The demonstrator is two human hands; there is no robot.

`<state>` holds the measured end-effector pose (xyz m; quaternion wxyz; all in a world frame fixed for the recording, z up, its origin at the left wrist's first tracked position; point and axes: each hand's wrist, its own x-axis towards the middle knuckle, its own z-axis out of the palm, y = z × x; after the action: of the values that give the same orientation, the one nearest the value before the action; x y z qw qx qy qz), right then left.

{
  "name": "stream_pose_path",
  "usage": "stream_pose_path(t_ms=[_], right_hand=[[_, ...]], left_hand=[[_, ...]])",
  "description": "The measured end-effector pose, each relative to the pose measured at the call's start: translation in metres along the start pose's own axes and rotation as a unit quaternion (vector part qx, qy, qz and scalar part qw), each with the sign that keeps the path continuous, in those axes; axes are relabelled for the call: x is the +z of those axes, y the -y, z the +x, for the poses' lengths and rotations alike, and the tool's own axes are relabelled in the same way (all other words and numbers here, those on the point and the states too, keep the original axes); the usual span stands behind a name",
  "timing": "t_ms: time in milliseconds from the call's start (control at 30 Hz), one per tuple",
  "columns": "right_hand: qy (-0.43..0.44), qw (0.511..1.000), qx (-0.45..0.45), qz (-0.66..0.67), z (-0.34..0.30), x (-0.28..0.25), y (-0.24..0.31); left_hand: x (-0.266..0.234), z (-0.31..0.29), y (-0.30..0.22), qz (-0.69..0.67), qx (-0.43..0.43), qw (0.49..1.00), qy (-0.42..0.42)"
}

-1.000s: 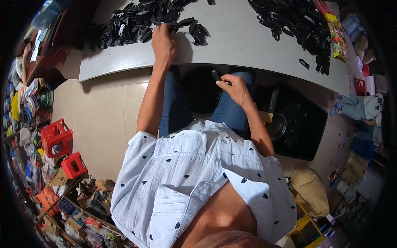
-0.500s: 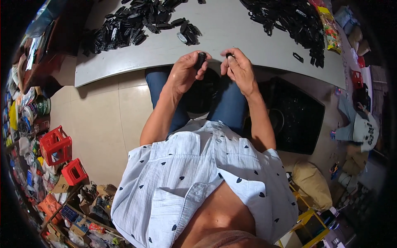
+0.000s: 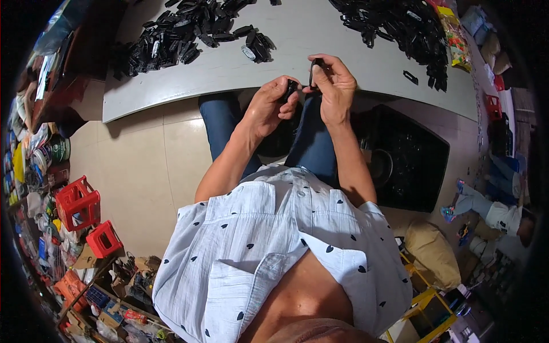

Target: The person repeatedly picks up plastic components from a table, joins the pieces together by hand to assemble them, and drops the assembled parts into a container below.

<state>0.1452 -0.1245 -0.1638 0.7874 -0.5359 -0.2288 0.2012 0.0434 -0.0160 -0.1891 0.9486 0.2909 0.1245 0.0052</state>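
My left hand is closed around a small black plastic part at the front edge of the table. Just to its right, my right hand pinches a narrow black plastic piece between thumb and fingers, standing roughly upright. The two parts are close together, and the fingers cover much of both. Beyond my hands, a small cluster of black parts, one with a pale face, lies on the white table. What exactly the black parts are is too small to tell.
Heaps of black parts lie at the back left and back right, with one loose black frame nearby. A colourful bag rests at the right edge. Below stands a black bin; red stools are left. Another person is far right.
My left hand has shifted slightly right and down. The black piece in my right hand now stands up and shows more. The person at the far right has changed position.
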Motion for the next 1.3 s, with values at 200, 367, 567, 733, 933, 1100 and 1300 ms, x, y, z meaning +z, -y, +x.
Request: stream_pose_path(t_ms=[200, 367, 567, 733, 933, 1100, 1300], right_hand=[[-0.008, 0.998, -0.047, -0.043, -0.001, -0.001, -0.014], [-0.043, 0.997, -0.061, 0.008, 0.001, 0.003, -0.023], [-0.042, 0.992, -0.035, 0.117, 0.000, 0.008, -0.027], [0.109, 0.985, -0.007, -0.134, 0.002, -0.020, -0.010], [0.166, 0.862, -0.088, -0.471, 0.003, -0.017, 0.023], [0.090, 0.879, -0.156, -0.442, -0.005, -0.013, 0.012], [0.112, 0.819, -0.205, -0.524, -0.017, -0.006, 0.002]], left_hand=[[0.007, 0.002, 0.002, 0.033, 0.004, 0.999, 0.016], [0.014, 0.004, 0.002, 0.080, 0.014, 0.996, -0.034], [0.009, 0.011, 0.009, 0.089, 0.029, 0.994, -0.048], [0.004, 0.006, 0.002, 0.167, 0.039, 0.982, -0.084], [0.010, 0.004, 0.001, 0.168, 0.067, 0.980, -0.081], [0.007, 0.004, 0.002, 0.102, 0.050, 0.993, -0.014], [0.007, 0.001, 0.005, 0.111, 0.057, 0.990, -0.062]])
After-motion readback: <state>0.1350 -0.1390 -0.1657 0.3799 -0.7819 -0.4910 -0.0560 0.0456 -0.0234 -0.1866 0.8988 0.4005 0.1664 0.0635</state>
